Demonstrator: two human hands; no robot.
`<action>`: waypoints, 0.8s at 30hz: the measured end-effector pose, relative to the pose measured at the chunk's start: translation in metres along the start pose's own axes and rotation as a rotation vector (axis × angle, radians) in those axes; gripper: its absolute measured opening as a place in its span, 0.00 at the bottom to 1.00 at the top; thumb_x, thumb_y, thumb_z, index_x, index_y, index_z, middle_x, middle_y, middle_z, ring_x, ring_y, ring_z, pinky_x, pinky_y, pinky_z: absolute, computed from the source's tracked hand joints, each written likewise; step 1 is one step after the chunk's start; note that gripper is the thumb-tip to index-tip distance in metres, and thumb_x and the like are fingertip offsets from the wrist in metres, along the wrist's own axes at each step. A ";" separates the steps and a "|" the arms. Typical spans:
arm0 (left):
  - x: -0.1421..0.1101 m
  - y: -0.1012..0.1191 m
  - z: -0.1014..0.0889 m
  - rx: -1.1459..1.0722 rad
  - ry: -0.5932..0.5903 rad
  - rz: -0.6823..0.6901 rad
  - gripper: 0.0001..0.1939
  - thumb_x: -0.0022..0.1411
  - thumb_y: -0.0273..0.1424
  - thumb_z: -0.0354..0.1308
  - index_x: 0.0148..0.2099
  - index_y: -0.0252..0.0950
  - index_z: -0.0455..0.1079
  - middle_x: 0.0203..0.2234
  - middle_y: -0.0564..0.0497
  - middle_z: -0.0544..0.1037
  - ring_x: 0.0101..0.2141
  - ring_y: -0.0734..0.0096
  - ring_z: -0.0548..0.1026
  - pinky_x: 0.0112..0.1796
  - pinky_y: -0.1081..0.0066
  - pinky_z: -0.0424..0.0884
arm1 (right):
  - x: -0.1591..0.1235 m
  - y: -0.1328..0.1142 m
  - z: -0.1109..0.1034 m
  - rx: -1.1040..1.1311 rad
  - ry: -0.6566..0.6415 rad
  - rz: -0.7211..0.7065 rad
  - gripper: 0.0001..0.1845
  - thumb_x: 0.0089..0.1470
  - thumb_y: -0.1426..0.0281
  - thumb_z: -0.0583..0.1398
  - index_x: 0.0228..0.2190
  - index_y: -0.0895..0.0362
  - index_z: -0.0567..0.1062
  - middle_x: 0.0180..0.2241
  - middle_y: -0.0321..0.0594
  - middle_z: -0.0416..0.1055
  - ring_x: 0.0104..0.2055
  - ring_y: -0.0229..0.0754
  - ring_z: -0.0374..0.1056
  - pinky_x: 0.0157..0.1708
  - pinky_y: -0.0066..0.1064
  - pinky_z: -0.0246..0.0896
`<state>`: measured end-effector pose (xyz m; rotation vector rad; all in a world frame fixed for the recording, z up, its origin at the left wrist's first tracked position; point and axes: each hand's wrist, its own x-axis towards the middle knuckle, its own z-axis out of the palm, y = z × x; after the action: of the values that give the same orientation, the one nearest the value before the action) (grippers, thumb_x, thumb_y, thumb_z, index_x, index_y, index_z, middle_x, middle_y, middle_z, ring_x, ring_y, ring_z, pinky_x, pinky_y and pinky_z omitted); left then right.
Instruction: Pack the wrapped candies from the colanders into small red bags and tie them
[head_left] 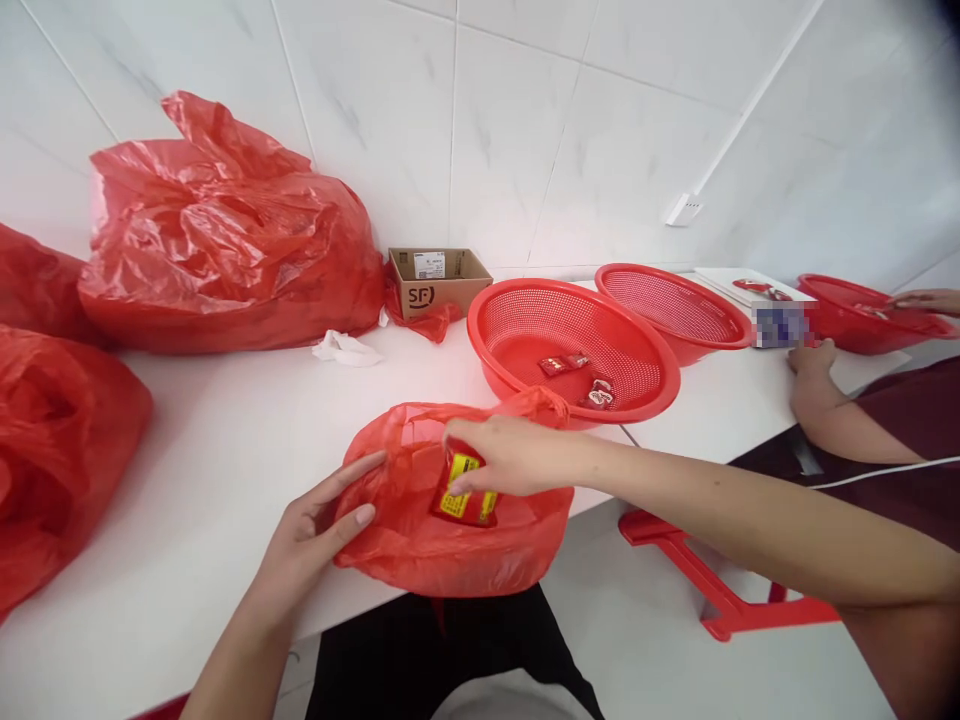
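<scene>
A pale tiled wall (510, 130) stood behind the white table (225, 430), whose left end was out of frame. Toward its left end sat a bulky red sack (232, 250), its contents hidden by the film, with other sacks cut off by the frame. At the near edge lay an open red bag (405, 570), its front overhanging. The left hand (319, 515) was at the bag's left rim, thumb and forefinger spread; whether its curled fingers gripped the film could not be told. Inside the mouth, the right hand (502, 455) pinched a red packet (469, 508) with a yellow label, its upper part covered by that hand and its print too small to read. Behind the bag, a red basket (525, 320) held a few red sachets (600, 393), the forearm crossing just in front. Toward the right end, a pixelated patch hid the front of a white box (750, 285), near a co-worker (900, 410) cropped by the frame.
</scene>
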<state>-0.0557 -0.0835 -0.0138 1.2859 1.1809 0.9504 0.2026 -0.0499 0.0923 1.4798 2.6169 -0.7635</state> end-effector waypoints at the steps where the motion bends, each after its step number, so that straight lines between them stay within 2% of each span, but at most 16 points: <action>1: -0.001 0.000 0.000 -0.016 0.008 0.008 0.30 0.53 0.44 0.67 0.58 0.46 0.72 0.59 0.46 0.72 0.61 0.48 0.65 0.57 0.58 0.68 | 0.005 0.002 0.010 -0.059 -0.035 0.026 0.16 0.54 0.58 0.64 0.43 0.50 0.71 0.33 0.36 0.75 0.35 0.44 0.73 0.28 0.33 0.66; 3: -0.003 0.003 0.003 -0.039 0.034 0.016 0.30 0.52 0.44 0.68 0.57 0.44 0.73 0.58 0.45 0.73 0.60 0.47 0.67 0.56 0.58 0.69 | 0.010 0.006 0.020 -0.102 -0.053 0.039 0.18 0.54 0.58 0.64 0.45 0.50 0.72 0.35 0.38 0.76 0.36 0.46 0.74 0.30 0.34 0.67; 5: -0.005 0.006 0.007 -0.044 0.065 0.016 0.29 0.51 0.44 0.68 0.56 0.44 0.75 0.57 0.46 0.74 0.60 0.47 0.67 0.55 0.59 0.70 | 0.008 0.008 0.012 -0.041 0.026 0.007 0.20 0.56 0.58 0.63 0.49 0.50 0.71 0.39 0.39 0.77 0.41 0.46 0.74 0.34 0.34 0.68; 7: -0.008 0.009 0.011 -0.040 0.099 0.017 0.28 0.50 0.44 0.69 0.54 0.45 0.76 0.57 0.47 0.74 0.61 0.48 0.66 0.56 0.61 0.69 | 0.003 0.011 -0.010 0.115 0.158 -0.066 0.19 0.59 0.61 0.60 0.51 0.49 0.69 0.43 0.38 0.77 0.44 0.43 0.74 0.40 0.34 0.69; 9: -0.011 0.011 0.014 -0.045 0.118 0.018 0.28 0.50 0.44 0.69 0.53 0.45 0.76 0.57 0.47 0.75 0.60 0.49 0.67 0.55 0.62 0.69 | 0.002 0.022 -0.038 0.261 0.292 -0.089 0.17 0.61 0.62 0.57 0.51 0.51 0.69 0.44 0.39 0.77 0.43 0.40 0.74 0.42 0.33 0.69; 10: -0.012 0.011 0.014 -0.053 0.131 0.023 0.29 0.49 0.43 0.69 0.54 0.45 0.75 0.57 0.47 0.74 0.60 0.49 0.67 0.55 0.64 0.69 | 0.003 0.033 -0.052 0.278 0.360 -0.060 0.17 0.62 0.62 0.55 0.51 0.52 0.69 0.43 0.40 0.77 0.42 0.39 0.74 0.42 0.33 0.68; 12: -0.013 0.012 0.014 -0.082 0.141 0.030 0.37 0.47 0.42 0.71 0.60 0.48 0.69 0.57 0.47 0.74 0.57 0.50 0.70 0.51 0.65 0.73 | 0.008 0.066 -0.074 0.125 0.460 0.105 0.18 0.63 0.62 0.54 0.52 0.54 0.68 0.45 0.42 0.76 0.42 0.41 0.74 0.44 0.35 0.67; 13: -0.013 0.012 0.014 -0.106 0.134 0.029 0.43 0.47 0.42 0.71 0.65 0.51 0.63 0.55 0.46 0.75 0.55 0.50 0.73 0.48 0.65 0.75 | 0.012 0.087 -0.082 -0.029 0.449 0.222 0.19 0.63 0.63 0.53 0.54 0.54 0.67 0.48 0.44 0.75 0.46 0.43 0.72 0.47 0.36 0.65; 14: -0.013 0.013 0.014 -0.134 0.121 0.028 0.49 0.46 0.43 0.72 0.68 0.53 0.55 0.53 0.46 0.76 0.52 0.50 0.75 0.46 0.64 0.76 | 0.016 0.108 -0.086 -0.172 0.352 0.353 0.21 0.63 0.65 0.54 0.56 0.54 0.66 0.52 0.45 0.73 0.50 0.45 0.70 0.50 0.37 0.63; 16: -0.012 0.016 0.013 -0.184 0.089 0.008 0.56 0.46 0.45 0.71 0.71 0.54 0.45 0.48 0.45 0.79 0.48 0.50 0.78 0.41 0.62 0.78 | 0.024 0.146 -0.085 -0.241 0.202 0.467 0.29 0.55 0.67 0.62 0.58 0.57 0.66 0.52 0.50 0.72 0.50 0.52 0.70 0.48 0.39 0.63; 18: -0.012 0.019 0.013 -0.218 0.076 -0.032 0.56 0.46 0.47 0.71 0.71 0.54 0.45 0.44 0.46 0.80 0.46 0.50 0.78 0.40 0.63 0.78 | 0.029 0.174 -0.076 -0.245 0.088 0.513 0.36 0.47 0.70 0.66 0.58 0.57 0.67 0.51 0.52 0.73 0.48 0.55 0.71 0.44 0.40 0.64; 19: -0.012 0.020 0.013 -0.232 0.075 -0.058 0.54 0.46 0.46 0.71 0.70 0.54 0.48 0.44 0.47 0.80 0.46 0.51 0.79 0.40 0.64 0.78 | 0.032 0.183 -0.070 -0.250 0.054 0.523 0.36 0.45 0.71 0.67 0.57 0.56 0.68 0.50 0.52 0.73 0.47 0.55 0.71 0.42 0.39 0.64; 22: -0.011 0.020 0.012 -0.305 0.044 -0.117 0.49 0.45 0.45 0.71 0.68 0.56 0.55 0.49 0.49 0.79 0.48 0.52 0.78 0.42 0.66 0.78 | 0.037 0.195 -0.059 -0.262 0.010 0.521 0.28 0.44 0.74 0.66 0.50 0.55 0.74 0.47 0.50 0.75 0.46 0.55 0.71 0.41 0.37 0.62; 24: -0.011 0.019 0.011 -0.350 0.037 -0.120 0.47 0.44 0.46 0.70 0.66 0.55 0.59 0.54 0.50 0.75 0.51 0.52 0.76 0.44 0.66 0.77 | 0.038 0.193 -0.063 -0.252 0.014 0.507 0.23 0.43 0.73 0.67 0.44 0.57 0.76 0.42 0.50 0.76 0.44 0.55 0.71 0.40 0.38 0.62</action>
<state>-0.0445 -0.0942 0.0052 0.9129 1.0513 1.0421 0.3516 0.0891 0.0608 1.9373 2.0905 -0.3568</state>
